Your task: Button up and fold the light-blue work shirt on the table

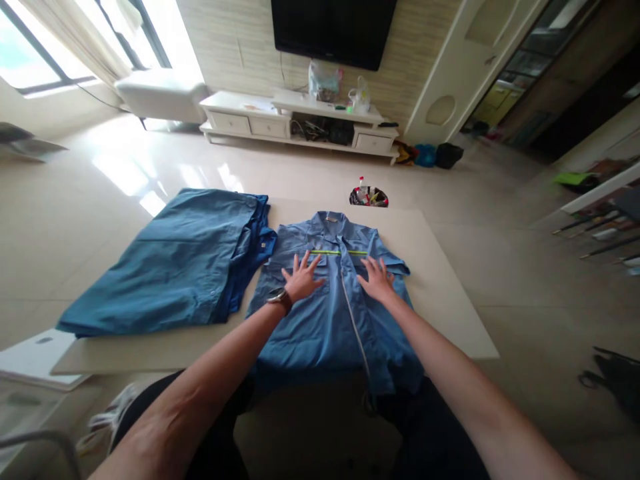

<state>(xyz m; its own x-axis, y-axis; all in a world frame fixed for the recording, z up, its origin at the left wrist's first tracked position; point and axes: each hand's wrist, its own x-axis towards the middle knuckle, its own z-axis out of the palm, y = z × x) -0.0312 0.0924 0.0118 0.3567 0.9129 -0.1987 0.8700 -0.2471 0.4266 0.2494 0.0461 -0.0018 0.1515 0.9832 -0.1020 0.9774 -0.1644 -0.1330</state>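
Observation:
A blue short-sleeved work shirt (320, 320) lies front up before me, its collar pointing away and its hem hanging over the near table edge. A yellow-green stripe crosses the chest. My left hand (303, 279), with a watch (280, 299) on the wrist, rests with spread fingers on the left chest part of the shirt. On the other side of the front opening, my right hand (376, 279) is spread over the fabric near the stripe. Neither hand grips anything. To the left lies a pile of folded blue garments (170, 260).
The cream table (450, 313) carries the shirt and the pile. Beyond its far edge stands a bin (369, 196) with bottles. A low white TV cabinet (270, 127) runs along the wall. A white box (40, 357) is at the lower left.

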